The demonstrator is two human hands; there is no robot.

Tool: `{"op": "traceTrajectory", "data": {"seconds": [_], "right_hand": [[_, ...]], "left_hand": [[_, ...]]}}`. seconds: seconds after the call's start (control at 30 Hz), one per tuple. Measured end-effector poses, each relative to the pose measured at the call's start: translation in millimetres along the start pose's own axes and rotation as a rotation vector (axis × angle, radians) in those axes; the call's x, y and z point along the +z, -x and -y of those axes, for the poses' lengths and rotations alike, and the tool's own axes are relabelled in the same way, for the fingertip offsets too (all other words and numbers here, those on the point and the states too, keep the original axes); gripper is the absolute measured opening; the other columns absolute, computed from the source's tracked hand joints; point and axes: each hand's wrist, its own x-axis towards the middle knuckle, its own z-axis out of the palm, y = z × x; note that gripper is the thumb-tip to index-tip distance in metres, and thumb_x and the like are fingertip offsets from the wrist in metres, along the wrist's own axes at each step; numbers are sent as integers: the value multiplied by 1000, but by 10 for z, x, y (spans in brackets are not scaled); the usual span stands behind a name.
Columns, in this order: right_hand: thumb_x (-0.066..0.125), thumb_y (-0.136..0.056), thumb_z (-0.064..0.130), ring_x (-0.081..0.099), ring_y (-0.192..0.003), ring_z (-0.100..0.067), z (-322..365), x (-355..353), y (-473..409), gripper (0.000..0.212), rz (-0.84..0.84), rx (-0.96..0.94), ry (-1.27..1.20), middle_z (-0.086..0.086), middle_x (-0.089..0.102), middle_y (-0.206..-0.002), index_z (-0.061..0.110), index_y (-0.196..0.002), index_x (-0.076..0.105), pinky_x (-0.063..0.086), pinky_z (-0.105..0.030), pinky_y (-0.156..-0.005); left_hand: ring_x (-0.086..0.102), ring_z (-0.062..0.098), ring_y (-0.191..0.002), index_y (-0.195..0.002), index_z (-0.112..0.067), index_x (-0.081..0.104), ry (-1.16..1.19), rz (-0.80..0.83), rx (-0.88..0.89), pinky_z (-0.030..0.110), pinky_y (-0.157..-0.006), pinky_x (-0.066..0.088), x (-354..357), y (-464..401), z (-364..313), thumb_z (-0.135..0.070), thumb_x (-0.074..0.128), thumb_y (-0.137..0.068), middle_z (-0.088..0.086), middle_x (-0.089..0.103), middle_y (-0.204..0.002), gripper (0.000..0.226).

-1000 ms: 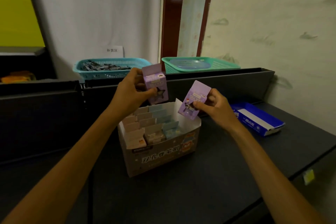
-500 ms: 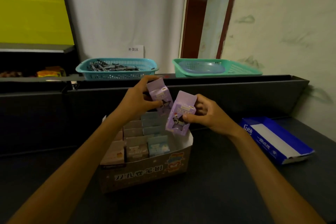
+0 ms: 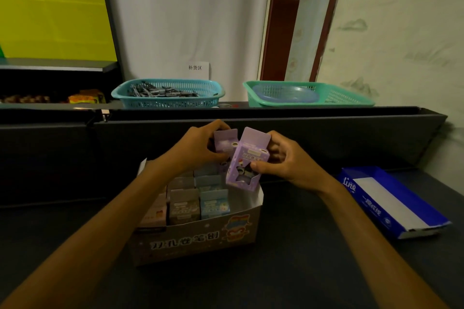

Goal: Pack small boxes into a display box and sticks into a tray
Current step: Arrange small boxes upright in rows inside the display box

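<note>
A cardboard display box (image 3: 200, 241) stands on the dark counter, with several small pastel boxes in rows on its left and middle. My left hand (image 3: 195, 148) grips a purple small box (image 3: 226, 143) above the back of the display box. My right hand (image 3: 288, 160) pinches a second purple small box (image 3: 247, 160), tilted, over the open right column. The two purple boxes sit close side by side. A blue basket (image 3: 168, 94) behind the counter wall holds several dark sticks. The blue tray (image 3: 391, 200) lies to the right.
A green basket (image 3: 308, 94) with a pale bowl inside sits at the back right. A dark raised wall (image 3: 276, 133) runs behind the display box. A shelf with packets is at the far left.
Both hands came down and together toward the display box with their purple boxes. The camera view tilted up, so the counter sits lower in the frame.
</note>
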Motion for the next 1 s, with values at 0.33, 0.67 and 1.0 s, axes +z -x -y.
{"op": "traceTrajectory", "data": {"seconds": [0.33, 0.67, 1.0], "right_hand": [[72, -74, 25, 65, -103, -8, -4, 20, 18, 49, -15, -4, 3, 4, 66, -110, 13, -117, 52, 54, -23, -82], [71, -73, 29, 63, -106, -6, 4, 52, 25, 53, -41, -1, 29, 4, 65, -114, 13, -119, 52, 53, -21, -85], [72, -70, 35, 63, -106, -7, 27, 68, 57, 56, -56, 3, 72, 4, 65, -114, 15, -119, 52, 53, -27, -89]], "left_hand": [[59, 18, -103, -129, -27, 43, -240, 100, 40, 37, -86, 53, 122, -14, -66, -35, 77, -73, 1, 61, -118, 66], [48, 16, -98, -129, -22, 44, -647, 91, 169, 23, -70, 36, 209, 2, -108, -39, 57, -89, 3, 49, -114, 45], [42, 19, -110, -123, -25, 55, -780, 85, 268, 29, -84, 38, 189, 9, -122, -43, 55, -89, 4, 45, -124, 38]]}}
